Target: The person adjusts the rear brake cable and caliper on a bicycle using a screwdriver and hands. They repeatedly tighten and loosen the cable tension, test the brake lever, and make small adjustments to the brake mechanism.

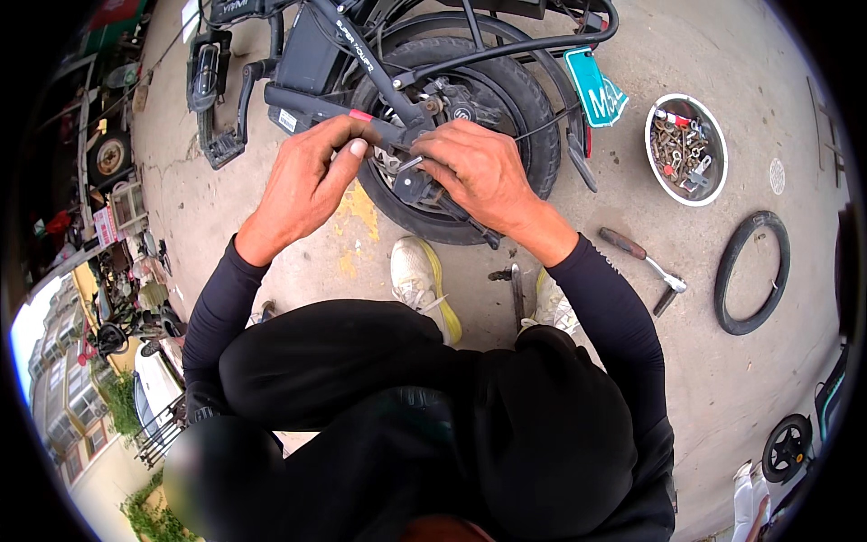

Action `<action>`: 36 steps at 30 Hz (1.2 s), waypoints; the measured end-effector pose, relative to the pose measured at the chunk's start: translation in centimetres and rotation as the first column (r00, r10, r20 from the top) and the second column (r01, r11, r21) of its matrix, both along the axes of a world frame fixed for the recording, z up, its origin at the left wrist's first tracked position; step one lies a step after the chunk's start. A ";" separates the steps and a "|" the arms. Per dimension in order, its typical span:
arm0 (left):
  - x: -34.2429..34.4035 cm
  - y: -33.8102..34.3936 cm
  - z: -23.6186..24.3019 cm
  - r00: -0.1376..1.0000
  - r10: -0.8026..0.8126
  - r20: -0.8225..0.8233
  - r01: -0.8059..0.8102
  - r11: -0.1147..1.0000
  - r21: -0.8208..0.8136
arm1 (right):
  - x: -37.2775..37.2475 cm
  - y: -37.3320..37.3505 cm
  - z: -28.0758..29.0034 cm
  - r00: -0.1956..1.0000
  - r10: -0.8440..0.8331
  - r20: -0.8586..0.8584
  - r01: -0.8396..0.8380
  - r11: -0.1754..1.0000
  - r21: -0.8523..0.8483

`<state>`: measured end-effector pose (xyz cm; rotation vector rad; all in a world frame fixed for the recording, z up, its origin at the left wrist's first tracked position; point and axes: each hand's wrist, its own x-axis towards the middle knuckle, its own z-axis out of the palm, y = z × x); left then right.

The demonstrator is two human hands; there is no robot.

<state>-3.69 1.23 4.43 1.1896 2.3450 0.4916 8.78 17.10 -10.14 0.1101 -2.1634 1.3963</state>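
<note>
A dark electric bike point(366, 54) has its rear wheel point(539, 108) in front of me. Both hands are at its hub. My left hand point(307, 176) is beside the frame's red-marked rear arm, fingers curled and thumb up; what lies between its fingertips is hidden. Across the hub, my right hand point(483, 172) is closed, its fingers bent down toward the axle. A short silvery metal rod point(410, 164) sticks out at its fingertips. Under the hands is a dark bracket point(417, 187) with bolt heads.
A metal bowl point(648, 149) of loose bolts and small parts stands at right. Near it lie a ratchet wrench point(643, 257) and a black tyre point(725, 280). Another metal tool point(517, 294) rests between my shoes. A teal plate point(591, 88) hangs behind the wheel. Clutter lines the far left.
</note>
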 end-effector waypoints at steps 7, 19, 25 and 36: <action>0.8 -0.6 -3.8 0.979 -0.180 0.095 0.170 0.980 0.105 | -0.2 -0.5 -0.7 0.999 -0.034 -0.002 0.034 0.996 -0.084; 1.0 -1.0 -5.2 0.987 -0.161 -0.013 0.158 0.945 0.287 | 1.1 1.7 -1.8 0.961 0.164 0.221 -0.053 0.899 -0.436; 3.2 -1.3 -8.4 0.998 0.068 -0.012 -0.054 0.867 0.495 | 2.1 3.1 -1.3 0.965 -0.108 0.241 0.142 0.982 -0.126; 3.4 -1.6 -9.8 0.999 0.033 -0.021 -0.019 0.877 0.479 | 0.8 1.9 -1.3 0.985 -0.131 0.111 0.099 0.962 0.255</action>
